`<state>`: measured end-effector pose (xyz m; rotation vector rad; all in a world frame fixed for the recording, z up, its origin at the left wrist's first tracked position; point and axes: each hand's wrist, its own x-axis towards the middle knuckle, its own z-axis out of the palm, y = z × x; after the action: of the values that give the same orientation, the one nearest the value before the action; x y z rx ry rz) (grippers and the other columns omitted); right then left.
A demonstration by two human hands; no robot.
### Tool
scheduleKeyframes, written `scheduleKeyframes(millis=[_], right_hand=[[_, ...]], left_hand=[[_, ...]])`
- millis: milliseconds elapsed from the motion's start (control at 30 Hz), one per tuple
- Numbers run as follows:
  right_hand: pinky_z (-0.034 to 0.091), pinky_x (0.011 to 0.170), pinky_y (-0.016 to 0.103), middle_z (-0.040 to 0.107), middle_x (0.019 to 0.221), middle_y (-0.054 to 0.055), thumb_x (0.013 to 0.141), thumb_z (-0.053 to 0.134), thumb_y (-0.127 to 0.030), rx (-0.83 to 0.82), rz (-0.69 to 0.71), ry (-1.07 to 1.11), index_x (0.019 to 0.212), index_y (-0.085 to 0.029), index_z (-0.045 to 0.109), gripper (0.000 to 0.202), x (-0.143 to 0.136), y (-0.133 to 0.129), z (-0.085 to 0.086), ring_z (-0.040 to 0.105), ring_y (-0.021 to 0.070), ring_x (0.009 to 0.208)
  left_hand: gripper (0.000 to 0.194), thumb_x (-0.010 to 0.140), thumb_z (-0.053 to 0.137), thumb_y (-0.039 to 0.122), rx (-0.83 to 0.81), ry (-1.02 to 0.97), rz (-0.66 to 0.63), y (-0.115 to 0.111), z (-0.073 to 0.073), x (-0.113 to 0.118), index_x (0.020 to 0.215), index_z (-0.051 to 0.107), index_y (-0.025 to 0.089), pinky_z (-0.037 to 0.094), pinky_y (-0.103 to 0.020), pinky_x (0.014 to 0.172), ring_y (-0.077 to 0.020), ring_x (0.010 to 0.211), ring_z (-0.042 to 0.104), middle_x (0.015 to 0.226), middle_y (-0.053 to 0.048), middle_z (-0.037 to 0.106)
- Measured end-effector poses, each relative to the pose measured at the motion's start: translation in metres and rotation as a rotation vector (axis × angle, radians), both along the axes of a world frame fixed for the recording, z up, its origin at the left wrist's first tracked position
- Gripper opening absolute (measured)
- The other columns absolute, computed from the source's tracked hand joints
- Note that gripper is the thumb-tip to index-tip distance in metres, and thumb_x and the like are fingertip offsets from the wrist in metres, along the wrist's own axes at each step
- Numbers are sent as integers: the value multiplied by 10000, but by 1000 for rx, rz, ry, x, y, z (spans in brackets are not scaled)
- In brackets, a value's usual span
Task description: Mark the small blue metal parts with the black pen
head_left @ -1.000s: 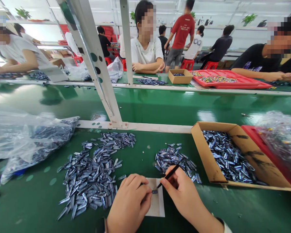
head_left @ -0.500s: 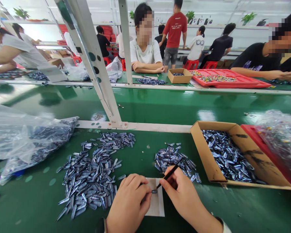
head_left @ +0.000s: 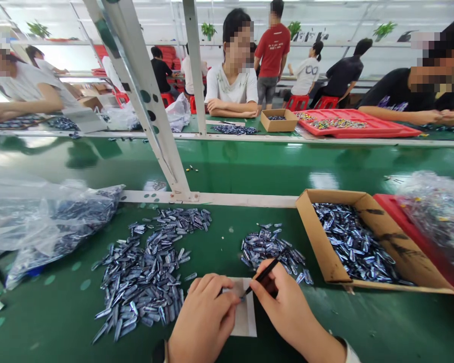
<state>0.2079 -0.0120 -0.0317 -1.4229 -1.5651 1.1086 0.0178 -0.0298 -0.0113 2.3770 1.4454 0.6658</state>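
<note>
My left hand [head_left: 206, 315] is closed over a pale card [head_left: 245, 322] on the green table. Its fingertips pinch a small dark glossy piece [head_left: 242, 299], mostly hidden by the fingers. In my right hand [head_left: 282, 297] is a pair of slim black tweezers [head_left: 265, 273], held like a pen, its tip at the small piece. Beyond the card lies a small pile of blue-grey glossy pieces [head_left: 265, 247]. A larger pile of similar pieces [head_left: 139, 282] spreads to the left of my left hand.
A cardboard box [head_left: 327, 259] of dark pieces stands at right, beside a red tray [head_left: 391, 206] and a clear bag [head_left: 435, 217]. Another plastic bag [head_left: 53, 227] lies at left. A white metal post [head_left: 151, 111] rises behind the large pile. Co-workers sit across the green bench.
My left fingertips have moved slightly right over the small piece, covering more of it. The tweezers stay in my right hand, tip still at the piece.
</note>
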Motion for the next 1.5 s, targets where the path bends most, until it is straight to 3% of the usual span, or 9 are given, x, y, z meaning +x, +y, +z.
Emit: scheduleKeyframes(millis=[67,233,300,533,733,867,967,1200,1500], right_hand=[[575,598,315,636,740,4,906,584,-416,7,-70,94,911,-235,518,192,1,2,-1,668,187,629],[593,458,278,586,681,-47,836,668,-526,18,-319,332,930,-247,486,345,9,12,-1,631,146,504],[592,435,265,600,698,-37,813,694,-533,36,-370,340,940,-243,504,369,12,15,2,637,147,523],[549,402,226,596,688,-33,829,664,-541,33,-289,330,922,-234,512,356,9,15,3,619,135,517],[579,587,280,642,750,-10,872,650,-396,-94,-3,266,906,-228,532,208,9,12,1,658,158,629],[558,638,293,663,754,-9,882,631,-326,-103,22,181,900,-235,537,132,9,11,2,674,177,666],[548,648,292,665,743,-14,874,636,-307,-85,13,136,894,-237,541,119,9,11,3,677,182,667],[555,625,297,667,720,-17,863,643,-335,-119,7,145,879,-244,520,154,8,13,4,682,188,642],[552,617,310,662,705,-11,854,655,-331,-92,-12,90,850,-236,546,145,6,12,7,675,191,629]], left_hand=[[186,799,534,117,43,-27,70,2,-1,-6,801,665,249,499,-347,757,-203,864,648,910,-9,698],[225,877,479,256,216,110,472,4,-3,-36,857,703,239,454,-388,741,-246,825,656,878,-37,710],[246,887,485,304,223,197,524,3,-3,-46,843,722,254,433,-399,749,-260,839,654,909,-39,715],[278,912,469,321,184,239,424,4,-1,-55,771,702,269,406,-360,756,-230,832,633,859,-16,705],[242,924,446,165,195,248,160,0,-2,-20,831,653,248,408,-358,755,-208,833,620,876,-1,677],[189,913,488,124,102,236,25,-4,-4,0,878,633,240,438,-357,756,-215,866,630,898,4,673],[136,904,542,141,14,144,-27,-5,-7,2,883,620,249,459,-339,742,-208,875,635,899,11,674],[145,802,633,116,17,-45,-12,-3,-11,-5,898,642,224,519,-333,734,-207,830,649,886,-16,678],[190,814,555,67,-113,-50,59,-2,-3,2,780,668,217,526,-329,719,-192,804,627,848,-21,647]])
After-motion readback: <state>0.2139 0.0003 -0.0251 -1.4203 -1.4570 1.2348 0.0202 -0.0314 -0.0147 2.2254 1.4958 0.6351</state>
